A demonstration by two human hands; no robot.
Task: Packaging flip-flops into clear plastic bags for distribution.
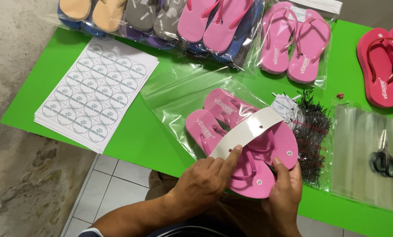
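While both hands grip it, a pair of pink flip-flops (249, 145) rests at the near edge of the green tabletop (135, 136).

Left hand (205, 180) has its fingers closed on the near end of the white card strip (249, 131) lying across the straps, index finger pressing it; right hand (286, 186) clasps the heel ends. Half the pair lies on a clear plastic bag (183, 94). A sticker sheet stack (95, 94) sits left, black tag fasteners (310, 127) and scissors (384, 160) right.
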